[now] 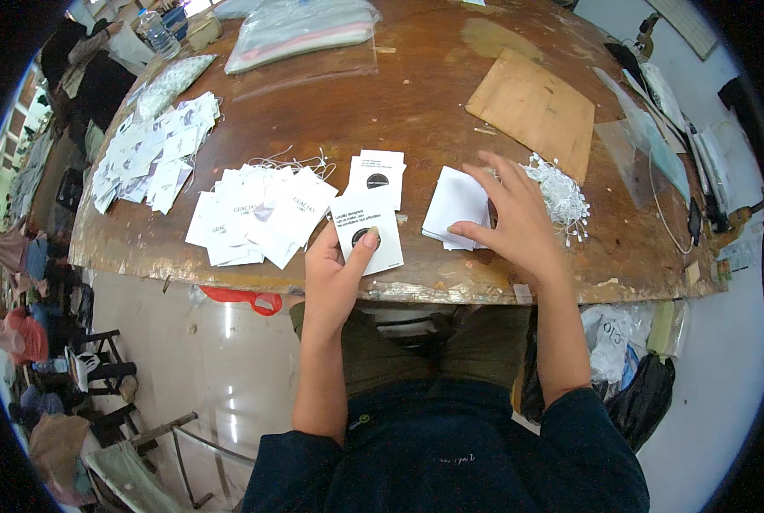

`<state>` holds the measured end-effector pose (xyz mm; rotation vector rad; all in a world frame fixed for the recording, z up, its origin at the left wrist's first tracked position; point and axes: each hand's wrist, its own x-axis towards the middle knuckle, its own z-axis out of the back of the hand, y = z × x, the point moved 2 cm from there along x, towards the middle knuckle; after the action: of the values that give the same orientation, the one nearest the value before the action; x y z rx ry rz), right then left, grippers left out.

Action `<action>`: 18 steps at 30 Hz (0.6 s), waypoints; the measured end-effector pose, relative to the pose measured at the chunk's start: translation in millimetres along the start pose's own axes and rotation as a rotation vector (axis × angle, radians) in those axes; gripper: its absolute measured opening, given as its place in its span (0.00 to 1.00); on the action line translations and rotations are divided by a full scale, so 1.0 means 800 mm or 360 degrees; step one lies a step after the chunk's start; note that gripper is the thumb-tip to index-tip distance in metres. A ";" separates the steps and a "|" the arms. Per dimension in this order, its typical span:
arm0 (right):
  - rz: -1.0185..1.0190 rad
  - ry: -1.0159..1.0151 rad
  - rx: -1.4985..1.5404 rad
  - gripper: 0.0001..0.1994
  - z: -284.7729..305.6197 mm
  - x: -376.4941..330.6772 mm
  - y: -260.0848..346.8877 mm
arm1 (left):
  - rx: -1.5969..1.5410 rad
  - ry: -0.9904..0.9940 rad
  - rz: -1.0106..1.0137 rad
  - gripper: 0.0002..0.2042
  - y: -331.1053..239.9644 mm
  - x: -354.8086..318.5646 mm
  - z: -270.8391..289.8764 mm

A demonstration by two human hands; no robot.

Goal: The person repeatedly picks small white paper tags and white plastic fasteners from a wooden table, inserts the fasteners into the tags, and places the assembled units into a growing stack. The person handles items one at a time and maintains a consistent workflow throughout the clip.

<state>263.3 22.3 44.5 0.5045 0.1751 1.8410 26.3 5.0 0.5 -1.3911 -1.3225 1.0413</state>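
Near the table's front edge, my left hand is closed on a white printed hang tag with a dark round mark, the thumb lying over its face. Just behind it lies another printed tag. My right hand hovers with fingers spread and curved at the right side of a small stack of blank white cards; whether the fingertips touch the stack I cannot tell. Right of that hand is a heap of white tag strings. On the left lies a loose pile of white tags with strings.
A second tag pile and a filled plastic bag lie at the far left. Clear plastic sleeves are stacked at the back. A brown cardboard sheet lies back right. A water bottle stands at the far left edge.
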 end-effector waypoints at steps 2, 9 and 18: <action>-0.0118 0.0102 -0.0026 0.38 -0.007 -0.002 -0.014 | 0.0015 0.0000 -0.0049 0.13 0.002 0.003 -0.005; -0.0063 0.0204 -0.0089 0.36 -0.028 -0.012 -0.017 | -0.0084 0.0008 0.0076 0.14 0.012 0.011 0.003; 0.0067 0.0154 0.0171 0.33 -0.019 -0.007 -0.023 | -0.0259 0.0086 0.0085 0.13 0.018 0.012 0.006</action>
<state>274.6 24.8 22.7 0.4971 0.3327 1.9055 25.7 15.1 -14.1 -1.5723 -1.3615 0.9411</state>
